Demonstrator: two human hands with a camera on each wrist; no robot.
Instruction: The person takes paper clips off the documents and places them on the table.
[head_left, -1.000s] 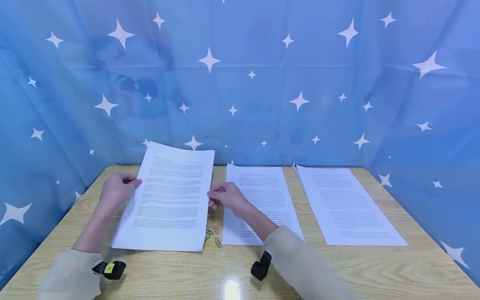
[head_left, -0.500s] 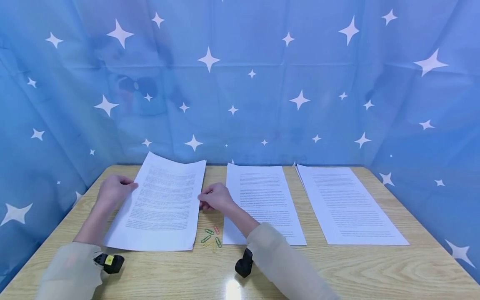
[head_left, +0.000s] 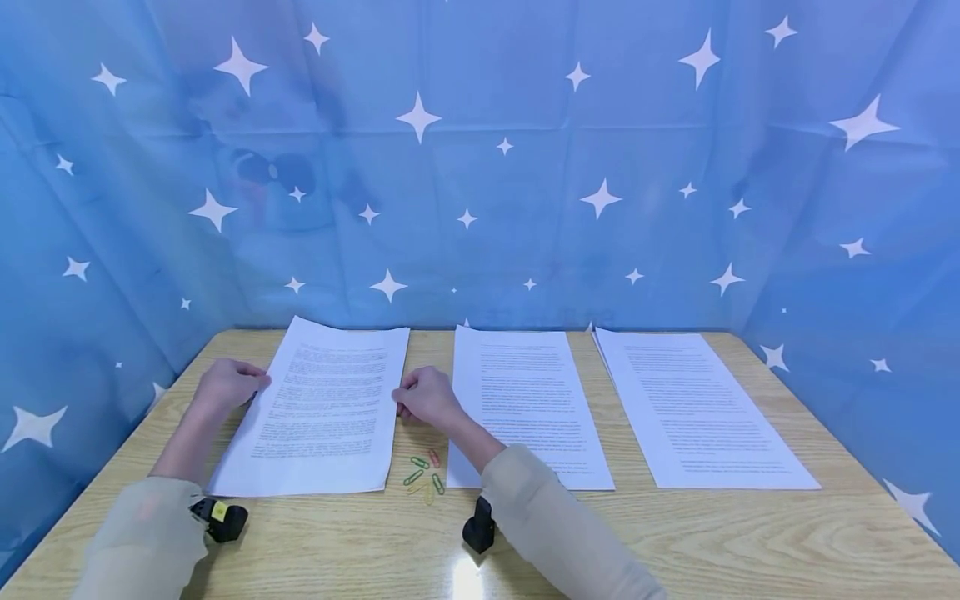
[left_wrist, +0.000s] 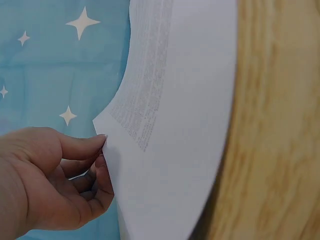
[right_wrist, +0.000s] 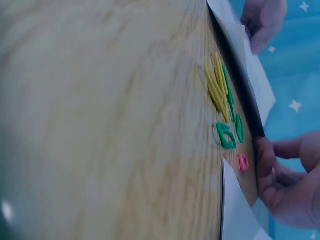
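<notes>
A stack of printed white sheets (head_left: 322,412) lies at the left of the wooden table (head_left: 675,542), its far end slightly raised. My left hand (head_left: 228,383) pinches the stack's left edge, thumb on top (left_wrist: 85,147). My right hand (head_left: 423,396) grips the stack's right edge with curled fingers (right_wrist: 287,170). Several coloured paper clips (head_left: 423,475) lie on the table just in front of my right hand, green, yellow and pink ones (right_wrist: 225,107).
Two more printed paper stacks lie flat: one in the middle (head_left: 525,400), one at the right (head_left: 697,408). A blue star-patterned cloth (head_left: 480,167) walls in the table at the back and both sides. Small black wrist devices (head_left: 225,518) sit near the front edge.
Both hands have lowered the left stack from a tilted, raised pose toward the table and drawn it slightly left; it now lies nearly flat. The other stacks and clips stay put.
</notes>
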